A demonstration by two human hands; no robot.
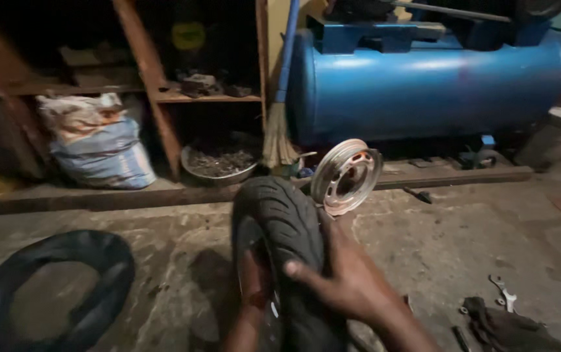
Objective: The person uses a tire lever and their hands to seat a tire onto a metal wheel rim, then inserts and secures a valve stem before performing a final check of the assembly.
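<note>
while tyre (280,221) is standing upright on floor (463,248) at near centre, right hand (352,280) is lying half-closed over tread, left hand (254,280) is reaching inside, grip hidden. judging: keeping tyre steady, pressing evenly. rim (345,175) leaning just beyond.

Scene dim overall. Light falls from above right, giving soft glare streaks on the blue tank (430,81). Shelves (98,58) at upper left lie in deep shadow, contents hardly legible. Slight motion blur throughout; the floor (463,241) at the lower corners darkens and softens.
</note>
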